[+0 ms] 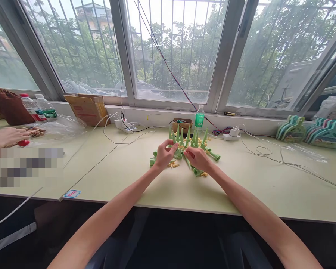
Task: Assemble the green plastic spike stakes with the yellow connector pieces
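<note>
My left hand (165,154) is closed, with thumb and fingers round a pale green pointed cone (174,139). Just to its right, my right hand (198,157) is pinched, its fingertips close to the left ones. What it grips is too small to make out. Several more green cones (204,139) stand upright behind the hands, with small yellow pieces (173,163) scattered among them. Other green cones lie on their sides, one with its hollow round end (196,172) towards me.
The pale table (123,179) runs along the window. Behind the cones are a small cardboard box (182,126) and a green-labelled bottle (199,116). Cables and power strips (231,135) lie at the back. Plastic fan-like items (324,134) stand right. Another person's hand (8,137) works at left.
</note>
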`<state>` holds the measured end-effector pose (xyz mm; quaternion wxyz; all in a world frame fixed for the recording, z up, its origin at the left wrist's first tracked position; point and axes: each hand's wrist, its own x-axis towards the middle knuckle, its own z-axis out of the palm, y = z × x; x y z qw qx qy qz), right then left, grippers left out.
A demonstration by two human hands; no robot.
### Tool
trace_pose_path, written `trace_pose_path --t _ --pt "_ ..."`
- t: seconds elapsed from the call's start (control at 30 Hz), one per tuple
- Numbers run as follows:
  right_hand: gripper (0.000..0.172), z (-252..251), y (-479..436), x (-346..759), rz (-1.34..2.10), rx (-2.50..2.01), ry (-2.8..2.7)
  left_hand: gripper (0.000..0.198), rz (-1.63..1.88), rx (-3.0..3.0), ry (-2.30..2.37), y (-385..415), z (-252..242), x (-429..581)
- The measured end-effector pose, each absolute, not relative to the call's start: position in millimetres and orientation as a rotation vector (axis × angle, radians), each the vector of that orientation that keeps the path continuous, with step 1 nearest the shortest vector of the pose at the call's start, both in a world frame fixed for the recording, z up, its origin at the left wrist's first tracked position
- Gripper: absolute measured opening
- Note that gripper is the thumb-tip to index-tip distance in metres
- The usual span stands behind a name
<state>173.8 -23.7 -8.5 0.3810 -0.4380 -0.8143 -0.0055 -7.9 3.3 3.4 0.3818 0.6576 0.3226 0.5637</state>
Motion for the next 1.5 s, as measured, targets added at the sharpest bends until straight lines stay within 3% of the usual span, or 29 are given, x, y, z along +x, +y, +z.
trace_pose_path --t 0.17,0.33,0.67,1.5 --pt "0.021 -12 -26 166 -0.022 -0.959 -2.296 0.033 1.553 1.671 0.914 4 2 -8" --pt "0.025 -17 -27 156 -0.091 -0.790 -2.494 0.032 1.582 1.691 0.956 3 3 -8" --pt "0.033 -24 -27 156 -0.158 -0.914 -2.568 0.031 1.493 1.744 0.974 -2 4 -5" --pt "0.017 -24 -25 150 -0.140 -0.755 -2.630 0.032 1.473 1.795 0.958 1 -2 -4"
